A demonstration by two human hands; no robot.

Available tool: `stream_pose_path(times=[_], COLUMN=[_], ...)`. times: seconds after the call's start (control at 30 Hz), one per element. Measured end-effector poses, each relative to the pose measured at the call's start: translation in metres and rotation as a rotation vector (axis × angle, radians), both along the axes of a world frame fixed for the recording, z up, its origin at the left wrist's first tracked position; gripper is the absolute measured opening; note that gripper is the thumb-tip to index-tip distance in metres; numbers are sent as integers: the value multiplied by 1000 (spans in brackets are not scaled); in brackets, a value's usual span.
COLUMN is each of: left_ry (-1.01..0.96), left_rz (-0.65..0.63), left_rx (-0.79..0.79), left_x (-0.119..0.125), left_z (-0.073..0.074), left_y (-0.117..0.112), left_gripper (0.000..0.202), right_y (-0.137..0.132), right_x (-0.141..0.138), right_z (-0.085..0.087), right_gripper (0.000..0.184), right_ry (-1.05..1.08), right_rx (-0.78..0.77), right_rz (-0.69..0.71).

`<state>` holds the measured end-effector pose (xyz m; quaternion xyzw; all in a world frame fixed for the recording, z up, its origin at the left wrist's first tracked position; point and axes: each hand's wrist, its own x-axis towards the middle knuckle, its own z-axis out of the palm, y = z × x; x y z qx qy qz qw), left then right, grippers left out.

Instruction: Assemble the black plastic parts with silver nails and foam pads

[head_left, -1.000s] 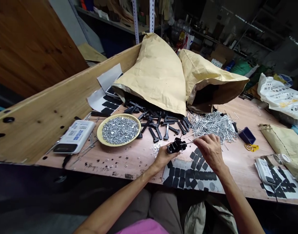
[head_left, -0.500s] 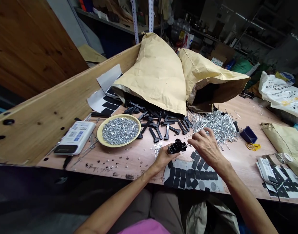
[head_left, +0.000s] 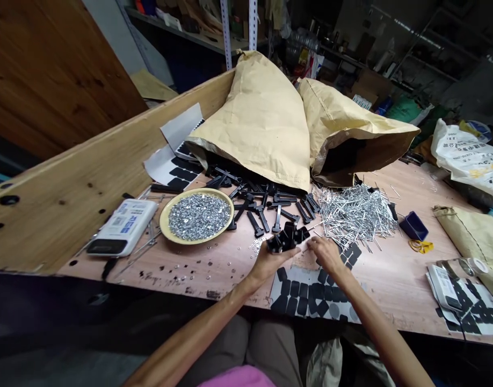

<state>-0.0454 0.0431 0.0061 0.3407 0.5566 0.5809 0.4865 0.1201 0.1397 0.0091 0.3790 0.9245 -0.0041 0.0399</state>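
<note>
My left hand (head_left: 267,263) grips a black plastic part (head_left: 287,238) with several upright pieces, above the table's front. My right hand (head_left: 326,253) is just right of it, its fingers drawn together low over the table. Whatever those fingertips hold, if anything, is too small to make out. Behind the hands lies a heap of thin metal pins (head_left: 357,215). To its left are many black T-shaped plastic pieces (head_left: 277,217). Small metal washers (head_left: 258,245) lie beside my left hand. Below my hands, a white backing sheet (head_left: 275,293) carries black pads (head_left: 303,290).
At left, a yellow bowl (head_left: 162,226) holds small metal pieces, beside a white digital scale (head_left: 123,228). Large paper sacks (head_left: 262,123) stand behind. A dark blue box (head_left: 414,226) and yellow bands (head_left: 421,246) lie right. A wooden board (head_left: 109,161) edges the left side.
My right hand has moved down and slightly left, from beside the black part's pin to low over the table. My left hand has tilted the black part and shifted it slightly left.
</note>
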Motion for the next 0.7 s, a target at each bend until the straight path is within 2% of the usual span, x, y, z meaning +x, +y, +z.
stream_pose_path(times=[0.1,0.2,0.27,0.3,0.4,0.47,0.57,0.63,0.7], left_ry=[-1,109,253,326,459,487,515,510,487], left_rz=[38,113,149,166,180,156,103,69,51], left_rx=[9,43,160,222,317,316,294,272,252], left_x=[0,0,-1,-2,-1,3,10,13,15], left_z=[0,-6,-9,-11,-12,-11,-9,-8,-6], left_y=[5,12,14,14,13,12,11,9,8], left_gripper=[20,19,19,18,13,13,12,9,8], right_y=[-8,-5,0,1,-5,-17,-36,-43,-46], right_x=[-2,1,6,9,8,1,-17,-26,-31], right_z=[-24,-25,-17,-10,19,41,64,66,62], right_gripper=[20,17,16,15,27,31,24,21,16], right_ry=[-47,-4,109,251,912,1236,1388,1383,1345], right_rx=[39,63,96,102,30,-54,-116,-130,-128], right_rz=[31,22,-56,-120,-294,-286,-175,-114,-98])
